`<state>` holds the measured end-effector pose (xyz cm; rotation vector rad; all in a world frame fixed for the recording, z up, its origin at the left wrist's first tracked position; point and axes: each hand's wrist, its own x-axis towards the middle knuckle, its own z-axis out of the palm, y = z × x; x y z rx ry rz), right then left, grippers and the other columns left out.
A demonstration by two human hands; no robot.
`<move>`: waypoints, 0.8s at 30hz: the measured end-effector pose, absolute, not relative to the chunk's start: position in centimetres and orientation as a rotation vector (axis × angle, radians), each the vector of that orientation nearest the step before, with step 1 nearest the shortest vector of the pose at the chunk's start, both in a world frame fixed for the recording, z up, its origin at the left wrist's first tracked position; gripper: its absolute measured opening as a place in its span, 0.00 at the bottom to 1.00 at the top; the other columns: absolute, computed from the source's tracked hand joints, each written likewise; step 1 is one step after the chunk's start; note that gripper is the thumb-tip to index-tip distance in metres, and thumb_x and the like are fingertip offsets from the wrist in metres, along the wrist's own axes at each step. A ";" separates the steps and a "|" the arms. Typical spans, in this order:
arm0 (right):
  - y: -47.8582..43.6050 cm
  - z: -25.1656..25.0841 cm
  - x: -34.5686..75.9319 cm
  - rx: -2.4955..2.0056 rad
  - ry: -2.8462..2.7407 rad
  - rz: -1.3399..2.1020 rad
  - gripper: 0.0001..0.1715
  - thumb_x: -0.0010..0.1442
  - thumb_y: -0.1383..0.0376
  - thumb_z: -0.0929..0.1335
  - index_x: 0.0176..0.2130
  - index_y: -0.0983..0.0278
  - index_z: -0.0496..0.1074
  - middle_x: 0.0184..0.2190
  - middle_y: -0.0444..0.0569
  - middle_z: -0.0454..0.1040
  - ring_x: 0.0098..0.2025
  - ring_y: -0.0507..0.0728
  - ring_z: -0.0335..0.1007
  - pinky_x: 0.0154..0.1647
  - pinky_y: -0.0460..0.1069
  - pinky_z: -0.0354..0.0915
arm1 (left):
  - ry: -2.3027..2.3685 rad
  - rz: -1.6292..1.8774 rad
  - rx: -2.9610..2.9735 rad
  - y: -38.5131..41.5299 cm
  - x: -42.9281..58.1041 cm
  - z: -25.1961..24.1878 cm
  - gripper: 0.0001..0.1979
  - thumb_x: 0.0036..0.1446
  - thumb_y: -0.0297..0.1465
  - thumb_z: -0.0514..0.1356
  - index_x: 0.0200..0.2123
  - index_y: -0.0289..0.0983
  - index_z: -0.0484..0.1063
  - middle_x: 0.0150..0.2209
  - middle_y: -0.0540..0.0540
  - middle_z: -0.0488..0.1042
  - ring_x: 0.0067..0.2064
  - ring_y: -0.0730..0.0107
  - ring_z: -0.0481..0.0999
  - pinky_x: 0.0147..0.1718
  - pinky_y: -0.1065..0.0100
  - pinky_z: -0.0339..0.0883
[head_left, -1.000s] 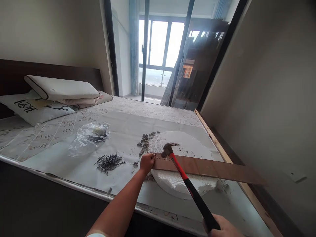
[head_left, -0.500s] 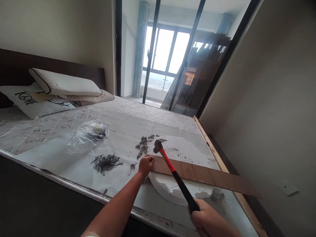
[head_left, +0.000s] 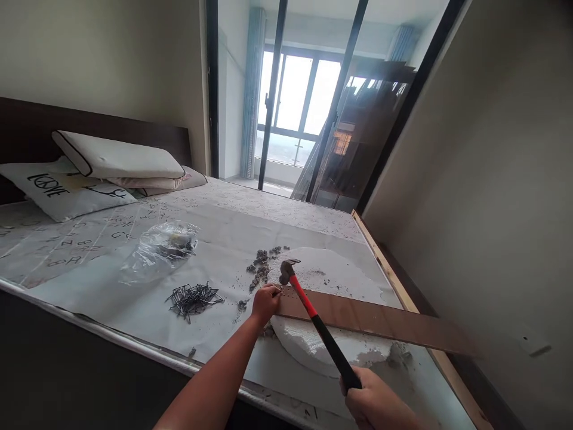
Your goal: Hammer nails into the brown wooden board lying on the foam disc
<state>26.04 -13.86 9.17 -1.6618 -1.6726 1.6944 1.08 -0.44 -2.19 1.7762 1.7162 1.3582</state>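
My left hand (head_left: 265,300) is pinched at the left end of a long brown wooden plank (head_left: 376,320), holding what looks like a small nail upright there. The plank lies across a round white foam slab (head_left: 333,280) on the covered bed. My right hand (head_left: 375,403) is closed round the black grip of a red-and-black claw hammer (head_left: 313,316). Its steel head (head_left: 286,272) hovers just above the plank's left end, close to my left fingers.
A pile of loose nails (head_left: 194,297) lies left of my left hand. A clear plastic bag (head_left: 160,249) sits further left. Grey rubble bits (head_left: 260,267) lie behind the plank. Pillows (head_left: 114,156) rest at the headboard. A wall stands on the right, glass doors beyond.
The hammer head has dropped slightly toward the plank's left end since half a second ago. My right hand has come up into view on the handle. My left hand has stayed pinched at the plank end.
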 end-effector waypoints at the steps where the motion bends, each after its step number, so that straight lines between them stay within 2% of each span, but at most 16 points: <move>1: -13.8 9.1 26.1 -1.638 -1.643 1.700 0.07 0.34 0.70 0.57 0.21 0.61 0.52 0.08 0.33 0.47 0.08 0.44 0.41 0.09 0.42 0.39 | 1.705 1.361 1.785 -0.4 1.1 -2.2 0.09 0.50 0.30 0.54 0.22 0.36 0.72 0.28 0.47 0.71 0.31 0.71 0.70 0.32 0.71 0.61; 5: -13.8 8.7 26.2 -1.609 -1.546 1.720 0.08 0.37 0.69 0.57 0.24 0.60 0.54 0.09 0.32 0.46 0.08 0.45 0.40 0.09 0.42 0.38 | 1.725 1.347 1.783 -0.5 1.1 -2.0 0.08 0.50 0.29 0.55 0.23 0.36 0.72 0.28 0.46 0.72 0.32 0.70 0.70 0.32 0.71 0.61; 10: -13.8 8.2 25.8 -1.705 -1.660 1.691 0.07 0.36 0.71 0.58 0.21 0.61 0.53 0.09 0.33 0.46 0.09 0.44 0.43 0.11 0.42 0.39 | 1.750 1.282 1.814 -0.5 1.0 -2.0 0.07 0.47 0.26 0.56 0.22 0.37 0.73 0.28 0.48 0.71 0.31 0.72 0.70 0.33 0.70 0.62; 14: -13.8 9.3 26.3 -1.570 -1.610 1.730 0.06 0.36 0.68 0.57 0.22 0.60 0.52 0.09 0.32 0.46 0.09 0.44 0.41 0.09 0.42 0.40 | 1.700 1.343 1.701 -0.3 0.5 -1.9 0.07 0.45 0.26 0.56 0.27 0.36 0.74 0.31 0.47 0.72 0.34 0.71 0.70 0.36 0.69 0.64; 16: -13.8 9.4 26.5 -1.553 -1.570 1.724 0.07 0.37 0.68 0.57 0.24 0.60 0.53 0.09 0.31 0.47 0.09 0.44 0.40 0.08 0.41 0.40 | 1.658 1.398 1.522 -0.2 0.1 -1.7 0.09 0.44 0.27 0.55 0.31 0.35 0.73 0.31 0.47 0.72 0.33 0.71 0.70 0.34 0.70 0.65; 20: -13.9 7.8 26.1 -1.629 -1.562 1.764 0.09 0.34 0.70 0.56 0.23 0.60 0.53 0.07 0.31 0.47 0.08 0.45 0.41 0.07 0.41 0.39 | 1.524 1.455 1.153 -0.2 -0.6 -1.5 0.12 0.45 0.30 0.52 0.34 0.34 0.68 0.27 0.48 0.70 0.25 0.76 0.69 0.24 0.74 0.62; 24: -13.9 6.5 25.4 -1.657 -1.561 1.795 0.10 0.33 0.71 0.56 0.21 0.60 0.51 0.07 0.32 0.46 0.07 0.46 0.42 0.05 0.42 0.37 | 1.477 1.488 1.004 -0.2 -0.9 -1.3 0.12 0.44 0.33 0.51 0.33 0.35 0.66 0.22 0.51 0.66 0.23 0.76 0.67 0.23 0.73 0.63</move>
